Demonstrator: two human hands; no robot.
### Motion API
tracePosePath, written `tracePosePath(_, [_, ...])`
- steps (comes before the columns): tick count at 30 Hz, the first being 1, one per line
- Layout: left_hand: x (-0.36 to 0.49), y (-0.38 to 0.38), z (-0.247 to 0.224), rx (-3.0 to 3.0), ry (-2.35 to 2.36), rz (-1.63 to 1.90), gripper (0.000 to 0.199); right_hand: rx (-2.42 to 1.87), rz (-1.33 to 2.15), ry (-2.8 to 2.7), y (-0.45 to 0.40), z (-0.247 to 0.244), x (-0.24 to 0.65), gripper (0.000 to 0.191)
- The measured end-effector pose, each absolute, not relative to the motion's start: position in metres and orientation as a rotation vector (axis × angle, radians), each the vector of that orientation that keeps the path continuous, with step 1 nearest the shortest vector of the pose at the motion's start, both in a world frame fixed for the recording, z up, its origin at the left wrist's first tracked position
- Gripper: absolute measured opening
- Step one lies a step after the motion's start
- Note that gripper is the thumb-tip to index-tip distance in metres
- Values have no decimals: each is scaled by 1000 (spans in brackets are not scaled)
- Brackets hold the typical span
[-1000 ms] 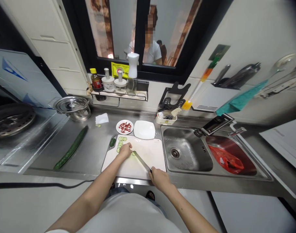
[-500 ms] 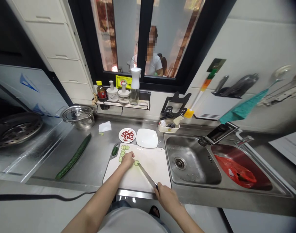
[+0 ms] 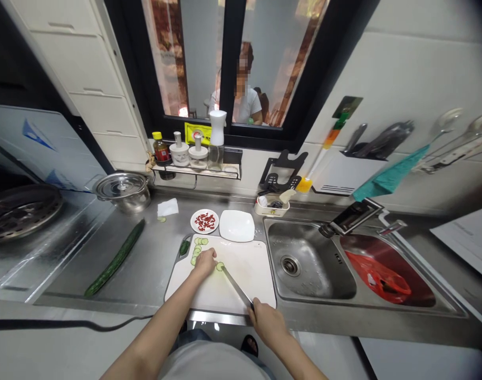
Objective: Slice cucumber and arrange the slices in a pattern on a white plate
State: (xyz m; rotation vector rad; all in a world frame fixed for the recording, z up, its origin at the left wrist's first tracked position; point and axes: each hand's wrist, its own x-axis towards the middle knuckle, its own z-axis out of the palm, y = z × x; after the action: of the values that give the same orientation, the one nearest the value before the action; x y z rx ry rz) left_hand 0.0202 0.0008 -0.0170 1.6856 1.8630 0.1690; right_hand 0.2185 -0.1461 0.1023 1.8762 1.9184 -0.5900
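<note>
My right hand (image 3: 268, 320) is wrapped round the handle of a kitchen knife (image 3: 238, 287), its blade slanting up and left across the white cutting board (image 3: 244, 258). At the blade's tip lies a pale green cucumber slice (image 3: 220, 266). My left hand (image 3: 204, 262) rests on the board just left of that slice, fingers curled together; what they hold, if anything, is hidden. Behind my left hand, several more cucumber slices (image 3: 201, 241) lie in a curved row. A dark green cucumber end (image 3: 184, 246) sits at the board's upper left corner.
A whole cucumber (image 3: 116, 258) lies on the steel counter to the left. Behind the board stand a plate of chopped red pieces (image 3: 205, 221) and a white plate (image 3: 237, 226). A double sink (image 3: 280, 287) adjoins on the right. A lidded pot (image 3: 124, 191) stands back left.
The whole view has shifted slightly with my head. Both hands, the knife and the slices keep nearly the same places on the board.
</note>
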Motion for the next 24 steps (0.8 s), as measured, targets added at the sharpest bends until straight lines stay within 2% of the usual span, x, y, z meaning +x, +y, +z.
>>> tracePosePath(24, [18, 2, -18, 1695, 1862, 133, 23, 1828, -559, 2004, -131, 95, 217, 31])
